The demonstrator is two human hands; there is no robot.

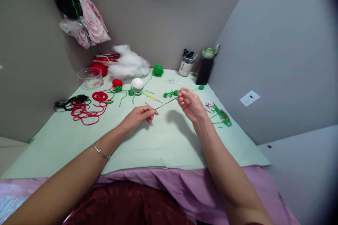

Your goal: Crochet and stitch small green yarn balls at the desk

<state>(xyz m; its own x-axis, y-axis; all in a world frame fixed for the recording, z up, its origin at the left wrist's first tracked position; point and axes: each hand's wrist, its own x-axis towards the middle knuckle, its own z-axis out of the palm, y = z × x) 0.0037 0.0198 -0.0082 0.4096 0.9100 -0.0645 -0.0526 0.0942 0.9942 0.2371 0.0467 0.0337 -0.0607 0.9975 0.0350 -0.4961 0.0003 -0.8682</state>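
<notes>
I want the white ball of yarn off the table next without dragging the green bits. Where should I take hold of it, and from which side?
Take the white ball from above, with the grip across its round upper half. It sits free on the green mat, but small green pieces and strands lie close along its near side, so a low approach from the front would likely snag them.

Way out left of the hands sat tangled red yarn [86,112], black cord [69,102] and a clear plastic cup [91,77]. White stuffing [128,64] lay beyond them, dark bottle [205,67] off right.
</notes>
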